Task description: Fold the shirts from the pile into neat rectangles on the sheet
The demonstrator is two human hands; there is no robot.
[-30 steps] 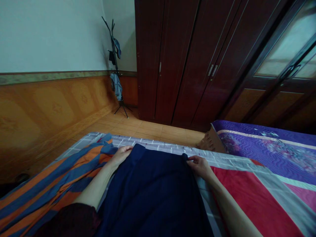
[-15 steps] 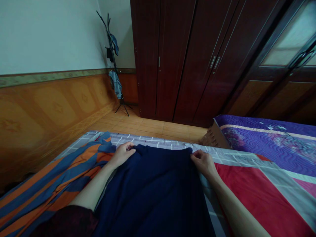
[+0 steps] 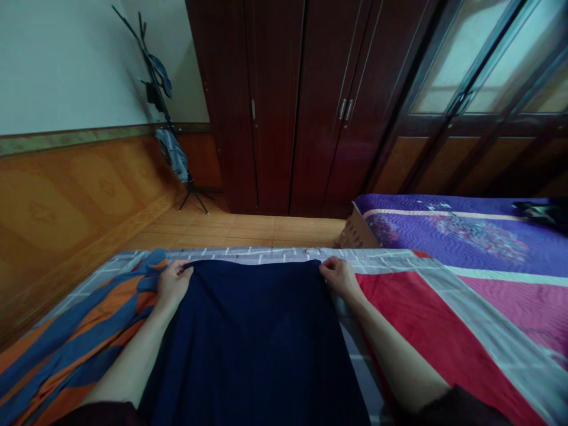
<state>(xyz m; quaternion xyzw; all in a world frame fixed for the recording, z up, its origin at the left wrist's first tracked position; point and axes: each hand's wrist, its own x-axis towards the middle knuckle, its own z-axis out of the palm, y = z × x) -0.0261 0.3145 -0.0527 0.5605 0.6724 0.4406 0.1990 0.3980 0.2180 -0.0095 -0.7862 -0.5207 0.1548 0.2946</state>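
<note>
A dark navy cloth garment point(image 3: 261, 343) lies spread over the bed in front of me, its far edge stretched fairly straight. Its exact kind I cannot tell, since the near end runs out of the picture. My left hand point(image 3: 174, 283) pinches the far left corner between thumb and fingers. At the far right corner, my right hand point(image 3: 339, 276) holds the edge in a similar pinch. An orange and blue striped cloth point(image 3: 102, 319) lies crumpled beside my left forearm. To the right, a red cloth point(image 3: 426, 325) lies flat near my right forearm.
The grey checked bed sheet point(image 3: 248, 254) ends just beyond my hands, with tiled floor point(image 3: 222, 229) behind it. A dark red wardrobe point(image 3: 270, 118) stands across the room, a coat rack point(image 3: 160, 100) to its left. At right is a purple-covered bed point(image 3: 444, 228).
Both hands have moved apart, my left hand further left, and the garment's far edge is now wider and straighter. The view has turned to the right.
</note>
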